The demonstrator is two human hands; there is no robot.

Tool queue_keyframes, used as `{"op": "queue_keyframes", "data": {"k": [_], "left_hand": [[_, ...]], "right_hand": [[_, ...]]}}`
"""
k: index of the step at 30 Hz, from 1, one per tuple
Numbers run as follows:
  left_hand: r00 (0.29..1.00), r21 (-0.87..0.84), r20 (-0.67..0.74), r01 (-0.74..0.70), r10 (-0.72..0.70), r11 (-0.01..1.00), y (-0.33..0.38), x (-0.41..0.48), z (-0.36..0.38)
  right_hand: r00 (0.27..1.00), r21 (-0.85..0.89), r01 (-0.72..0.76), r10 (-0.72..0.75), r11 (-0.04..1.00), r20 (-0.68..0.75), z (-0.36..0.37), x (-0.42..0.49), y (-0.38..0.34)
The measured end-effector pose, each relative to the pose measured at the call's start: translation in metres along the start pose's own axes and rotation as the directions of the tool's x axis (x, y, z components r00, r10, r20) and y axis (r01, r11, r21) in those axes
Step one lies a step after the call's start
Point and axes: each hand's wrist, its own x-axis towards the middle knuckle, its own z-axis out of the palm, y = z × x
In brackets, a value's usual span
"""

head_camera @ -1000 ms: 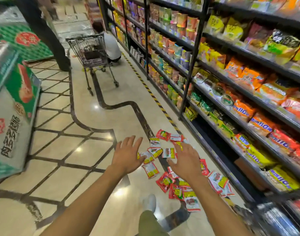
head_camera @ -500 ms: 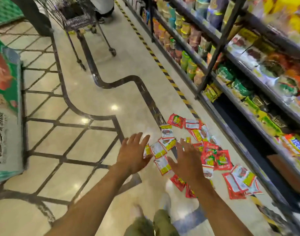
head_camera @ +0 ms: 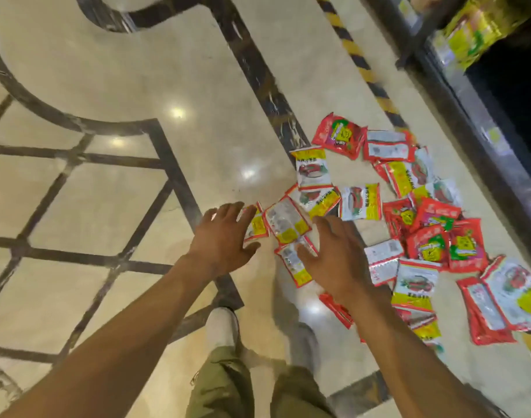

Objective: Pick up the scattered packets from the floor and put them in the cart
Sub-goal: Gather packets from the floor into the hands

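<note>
Where the glossy floor [head_camera: 131, 73] is crossed by a dark inlaid band, the scattered packets [head_camera: 360, 203] lie in a loose, overlapping heap of red, yellow and white, starting between the fingers and spreading away to their right. The left hand [head_camera: 220, 238] is spread, its fingers [head_camera: 228, 210] straight and holding nothing, their tips over a yellow-and-red packet [head_camera: 256, 226]; contact cannot be told. The right hand [head_camera: 338, 260] is likewise open and empty, above a white-backed packet [head_camera: 291, 260]. Beyond the fingers a yellow-and-black striped line [head_camera: 356, 60] runs beside a dark shelf [head_camera: 472, 95]. Behind the wrists are pale shoes [head_camera: 222, 325].
</note>
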Motion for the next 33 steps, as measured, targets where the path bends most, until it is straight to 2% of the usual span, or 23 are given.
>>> {"op": "queue_keyframes", "data": {"k": [4, 7, 10, 13, 16, 18, 21, 23, 25, 27, 30, 33], "left_hand": [[0.999, 0.005, 0.016, -0.031, 0.031, 0.999, -0.034, 0.081, 0.136], [0.998, -0.006, 0.008, -0.054, 0.054, 0.999, -0.057, 0.135, 0.218], [0.999, -0.05, -0.013, -0.043, 0.042, 0.998, -0.081, 0.178, 0.272], [0.998, -0.157, -0.057, -0.025, 0.016, 0.987, -0.105, 0.208, 0.297], [0.997, -0.223, -0.081, -0.029, 0.011, 0.974, -0.122, 0.222, 0.303], [0.998, -0.289, -0.059, 0.004, -0.022, 0.957, -0.126, 0.226, 0.303], [0.994, -0.396, 0.051, 0.111, -0.099, 0.911, -0.126, 0.23, 0.301], [0.984, -0.438, 0.113, 0.175, -0.139, 0.882, -0.125, 0.23, 0.296], [0.975, -0.495, 0.142, 0.221, -0.172, 0.841, -0.124, 0.225, 0.293], [0.969, -0.555, 0.137, 0.249, -0.207, 0.794, -0.123, 0.217, 0.291], [0.95, -0.672, 0.131, 0.295, -0.283, 0.679, -0.127, 0.199, 0.288], [0.919, -0.826, 0.175, 0.333, -0.353, 0.455, -0.128, 0.174, 0.277]], "right_hand": [[0.993, -0.016, -0.018, 0.02, 1.0, 0.115, 0.129, 0.06, 0.038], [0.991, -0.021, 0.01, -0.007, 1.0, 0.136, 0.215, 0.105, 0.069], [0.993, -0.021, 0.009, -0.006, 1.0, 0.114, 0.276, 0.143, 0.091], [0.999, 0.007, -0.012, 0.012, 1.0, 0.032, 0.314, 0.171, 0.104], [0.997, -0.008, -0.015, 0.014, 1.0, -0.071, 0.336, 0.188, 0.11], [0.992, 0.057, -0.046, 0.053, 0.997, -0.11, 0.342, 0.196, 0.111], [0.989, 0.207, -0.118, 0.134, 0.971, -0.062, 0.34, 0.203, 0.108], [0.983, 0.215, -0.168, 0.18, 0.962, -0.037, 0.341, 0.207, 0.106], [0.969, 0.235, -0.244, 0.248, 0.941, 0.014, 0.339, 0.208, 0.101], [0.939, 0.333, -0.343, 0.323, 0.878, 0.114, 0.334, 0.208, 0.096], [0.921, 0.478, -0.385, 0.362, 0.79, 0.145, 0.324, 0.2, 0.087], [0.924, 0.544, -0.366, 0.364, 0.755, 0.116, 0.307, 0.185, 0.074]]}}
